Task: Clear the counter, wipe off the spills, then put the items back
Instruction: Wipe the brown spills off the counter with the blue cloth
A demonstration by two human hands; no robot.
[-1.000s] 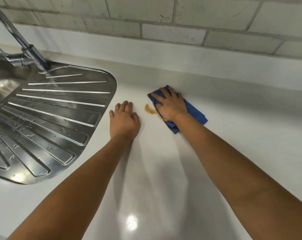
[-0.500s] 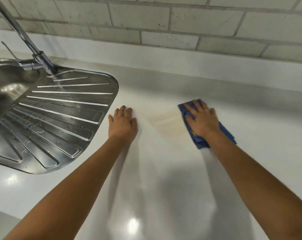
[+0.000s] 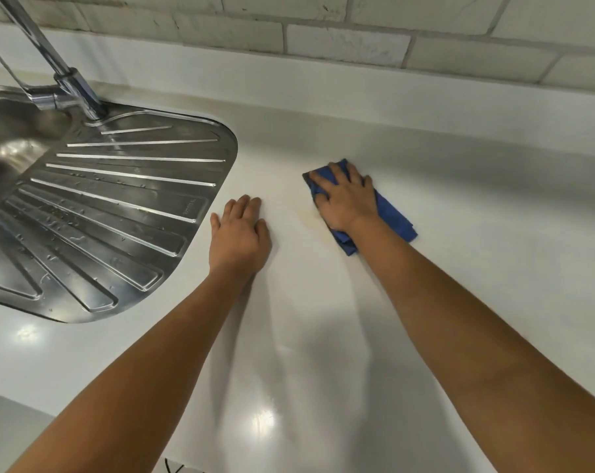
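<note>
While right hand (image 3: 347, 201) presses, blue cloth (image 3: 393, 215) diagonal

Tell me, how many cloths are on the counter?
1. The blue cloth lies flat on the white counter, pressed under the right hand, right of the left hand. No other cloth shows.

I'm looking at a home kitchen: a steel sink (image 3: 13, 155) with ribbed drainboard (image 3: 118, 213) and tap (image 3: 71, 87) is sitting in a white tabletop (image 3: 460, 233), tiled wall (image 3: 357, 29) behind the sink.

2 bare forearms and hands (image 3: 238, 237), no sleeves, rings or watch visible.
</note>
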